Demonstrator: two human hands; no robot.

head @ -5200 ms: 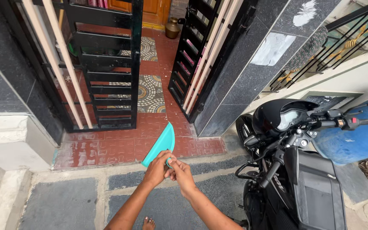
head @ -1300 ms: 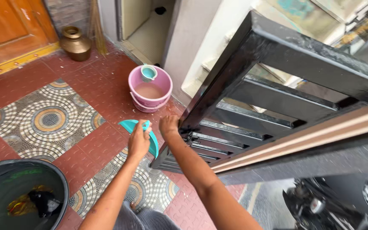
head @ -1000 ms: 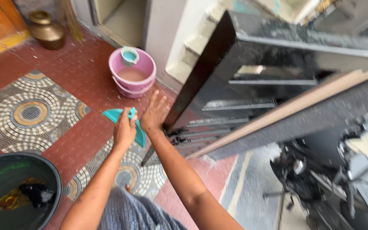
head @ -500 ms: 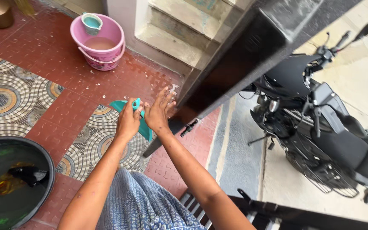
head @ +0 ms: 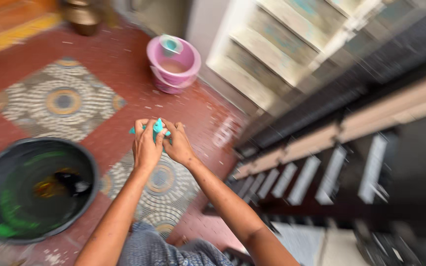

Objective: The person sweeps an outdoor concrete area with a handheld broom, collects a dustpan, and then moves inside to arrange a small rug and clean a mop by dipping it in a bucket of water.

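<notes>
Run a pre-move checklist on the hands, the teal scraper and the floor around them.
1. Grip: left hand and right hand both closed on the teal scraper - ok.
2. Scraper edge condition: hidden by fingers, blurred - cannot tell.
3. Black tub holds dark water, close by the left arm - not ok if swinging left.
4. Pink bucket with small cup inside, standing apart ahead - ok.
5. Black gate near the right arm, picture blurred - cannot tell clearance.
</notes>
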